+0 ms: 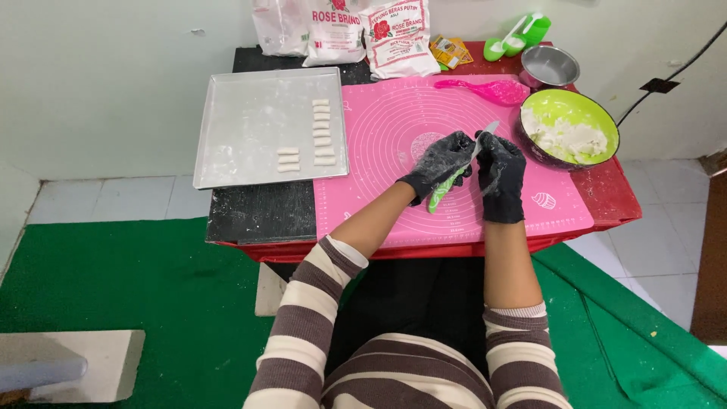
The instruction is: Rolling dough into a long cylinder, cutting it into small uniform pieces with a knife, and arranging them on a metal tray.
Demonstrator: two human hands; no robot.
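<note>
Both my hands wear black gloves dusted with flour, over a pink silicone mat (394, 129). My left hand (441, 160) grips a knife (454, 178) by its green handle, the blade pointing up and right. My right hand (500, 173) is closed around the blade's upper part, fingers touching it. A green bowl (602, 117) holding white dough stands just right of my hands. A metal tray (250, 129) at the left carries several small white dough pieces (322, 130) in a column, with two more (288, 159) beside them.
Flour bags (371, 34) lean on the wall at the back. A pink spoon (492, 89), a small steel bowl (550, 67) and green measuring scoops (519, 38) lie behind the green bowl. The low red table (606, 208) stands on green carpet.
</note>
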